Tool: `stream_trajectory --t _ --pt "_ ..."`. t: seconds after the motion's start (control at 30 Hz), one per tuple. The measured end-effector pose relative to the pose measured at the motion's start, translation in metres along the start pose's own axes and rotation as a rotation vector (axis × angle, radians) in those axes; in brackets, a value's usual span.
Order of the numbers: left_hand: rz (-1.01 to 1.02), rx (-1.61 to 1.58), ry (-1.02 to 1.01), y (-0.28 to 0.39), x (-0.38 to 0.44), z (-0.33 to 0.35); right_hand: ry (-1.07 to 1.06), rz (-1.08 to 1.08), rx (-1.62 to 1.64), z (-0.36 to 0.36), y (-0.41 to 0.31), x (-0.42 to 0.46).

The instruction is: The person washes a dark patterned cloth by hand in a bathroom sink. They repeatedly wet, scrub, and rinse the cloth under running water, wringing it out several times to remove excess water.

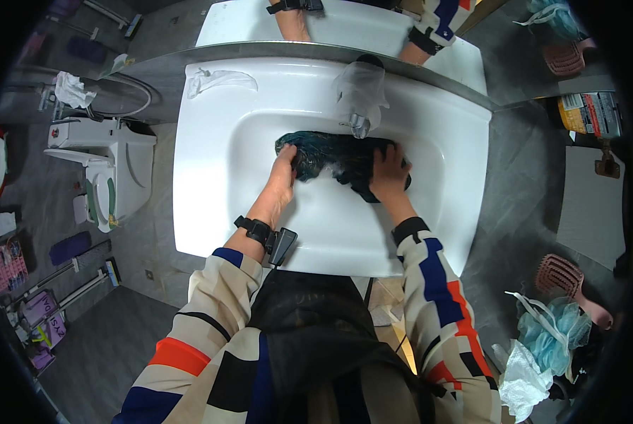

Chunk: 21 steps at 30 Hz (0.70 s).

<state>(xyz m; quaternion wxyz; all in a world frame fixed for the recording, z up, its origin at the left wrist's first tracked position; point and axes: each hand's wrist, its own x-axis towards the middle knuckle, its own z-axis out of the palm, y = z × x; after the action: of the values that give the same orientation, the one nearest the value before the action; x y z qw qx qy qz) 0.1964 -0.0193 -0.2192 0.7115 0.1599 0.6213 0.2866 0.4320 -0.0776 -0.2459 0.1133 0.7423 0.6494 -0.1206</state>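
A dark green-black wet cloth (343, 151) lies bunched across the white ceramic washbasin (202, 175), below the tap. My left hand (286, 165) grips its left end, with the thumb side towards me partly hidden. At the other end, my right hand (389, 172) has its fingers curled over the fabric from above. Some water or foam shows at the cloth's front edge between my hands. Right above the cloth is the metal tap spout (359, 127), its body wrapped in a translucent plastic bag (361, 87).
A crumpled white plastic or tissue piece (224, 81) lies on the basin's back left ledge. A mirror edge (295, 49) runs behind. To the left stands a toilet (120, 164). A pink hairbrush (560, 275) and blue mesh bath puff (552, 328) hang at right.
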Motion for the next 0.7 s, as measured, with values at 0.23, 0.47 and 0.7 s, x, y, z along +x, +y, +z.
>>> stream_trajectory --t 0.23,0.47,0.7 --pt "0.126 0.216 0.050 -0.056 0.017 0.013 -0.108 -0.172 0.253 0.013 -0.016 0.016" --pt "-0.255 0.130 -0.029 -0.046 0.003 0.004 -0.176 -0.042 0.319 0.007 -0.033 0.031" --pt "-0.316 0.108 0.072 -0.036 -0.008 -0.006 -0.238 -0.093 0.272 0.023 -0.112 -0.007"
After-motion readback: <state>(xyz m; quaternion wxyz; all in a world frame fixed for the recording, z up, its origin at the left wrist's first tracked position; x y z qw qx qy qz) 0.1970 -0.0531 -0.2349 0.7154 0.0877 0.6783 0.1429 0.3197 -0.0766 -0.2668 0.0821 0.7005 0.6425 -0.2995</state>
